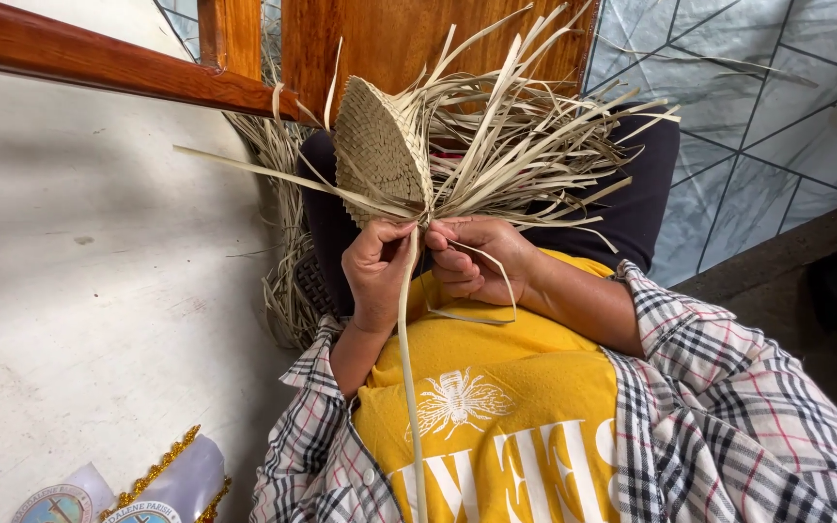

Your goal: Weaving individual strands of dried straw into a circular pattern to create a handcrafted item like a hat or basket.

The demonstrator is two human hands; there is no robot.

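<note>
Two hands at frame centre, w/ your left hand pinched on a long palm strip running down over your yellow shirt. Right hand fingers closed on thin strips. Above: half-woven mat piece, loose strands fanning to upper right.

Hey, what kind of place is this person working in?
Probably a home floor or porch, not a workshop: bare concrete floor, varnished wooden furniture, patterned tile wall, and loose palm strips piled beside the lap.
</note>
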